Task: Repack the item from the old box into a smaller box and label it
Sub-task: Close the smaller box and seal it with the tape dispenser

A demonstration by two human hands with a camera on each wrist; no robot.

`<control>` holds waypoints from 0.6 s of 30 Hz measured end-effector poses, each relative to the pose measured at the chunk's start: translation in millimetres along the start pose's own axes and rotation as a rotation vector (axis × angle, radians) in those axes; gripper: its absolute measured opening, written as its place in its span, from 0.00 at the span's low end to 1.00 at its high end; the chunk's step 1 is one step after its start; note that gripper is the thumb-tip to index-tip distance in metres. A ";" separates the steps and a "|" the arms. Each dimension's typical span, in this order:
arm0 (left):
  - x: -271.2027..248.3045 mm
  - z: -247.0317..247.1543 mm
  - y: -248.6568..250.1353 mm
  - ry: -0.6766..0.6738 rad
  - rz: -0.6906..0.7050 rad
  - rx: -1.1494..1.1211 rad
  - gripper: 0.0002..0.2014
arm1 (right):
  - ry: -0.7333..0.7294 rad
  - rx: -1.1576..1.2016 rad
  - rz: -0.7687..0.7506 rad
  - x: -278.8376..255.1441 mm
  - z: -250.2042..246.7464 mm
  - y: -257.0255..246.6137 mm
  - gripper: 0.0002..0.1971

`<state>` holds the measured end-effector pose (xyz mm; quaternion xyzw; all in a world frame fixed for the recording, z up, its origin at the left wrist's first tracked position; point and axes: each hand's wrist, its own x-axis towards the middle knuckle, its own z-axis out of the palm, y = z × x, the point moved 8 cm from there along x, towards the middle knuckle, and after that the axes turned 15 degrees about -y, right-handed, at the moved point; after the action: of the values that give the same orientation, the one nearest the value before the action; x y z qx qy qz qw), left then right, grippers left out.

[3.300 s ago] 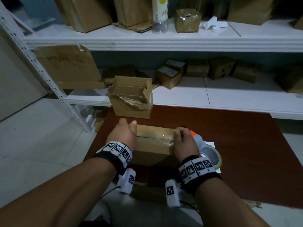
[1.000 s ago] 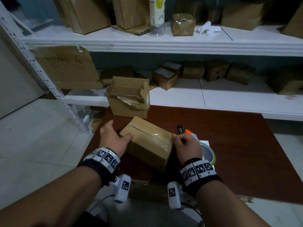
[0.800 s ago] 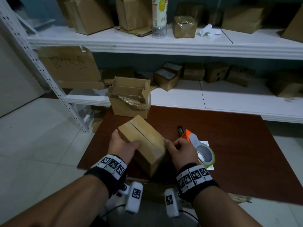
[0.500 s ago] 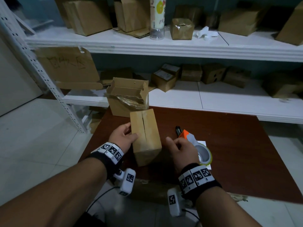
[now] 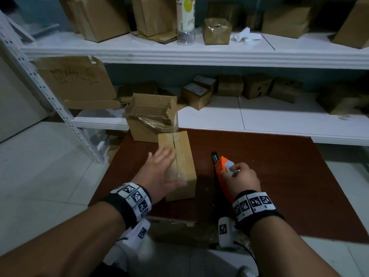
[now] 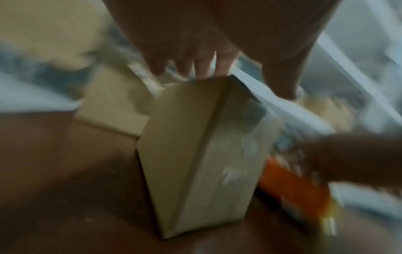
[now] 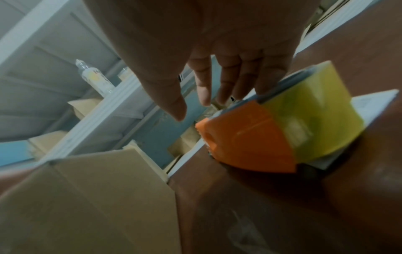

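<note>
Tan small box, orange-and-grey tape dispenser with yellow tape roll, reddish-brown table.

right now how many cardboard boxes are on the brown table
2. The closed small box lies near the front under the left hand. The opened old box stands behind it at the table's back-left corner. None seems hidden; the shelf boxes aren't counted.

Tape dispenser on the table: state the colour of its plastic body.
Orange plastic tape dispenser, clearest in the right wrist view.
</note>
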<state>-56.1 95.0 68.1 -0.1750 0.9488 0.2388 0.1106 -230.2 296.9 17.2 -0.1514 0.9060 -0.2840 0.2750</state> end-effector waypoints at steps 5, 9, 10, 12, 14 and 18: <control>11.8 12.1 2.0 -0.085 -0.008 0.162 0.52 | -0.077 -0.055 0.058 2.2 3.2 6.5 0.26; 12.4 10.7 2.9 -0.086 -0.027 0.178 0.54 | -0.097 -0.087 0.038 -1.3 6.9 5.5 0.27; 13.1 10.3 4.0 -0.089 -0.022 0.175 0.54 | -0.099 -0.091 0.031 -2.2 8.3 4.7 0.28; 15.0 8.3 5.4 -0.096 -0.008 0.172 0.54 | -0.095 -0.102 0.014 -4.7 10.5 3.3 0.31; 17.3 6.6 4.1 -0.113 -0.001 0.177 0.54 | -0.068 -0.154 -0.003 -8.0 10.9 1.5 0.31; 17.1 4.7 4.2 -0.140 -0.006 0.191 0.54 | 0.003 -0.205 -0.030 -10.9 5.7 -2.3 0.23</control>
<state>-72.8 96.0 60.7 -0.1496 0.9565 0.1588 0.1936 -217.9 297.3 19.1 -0.1917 0.9284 -0.1941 0.2524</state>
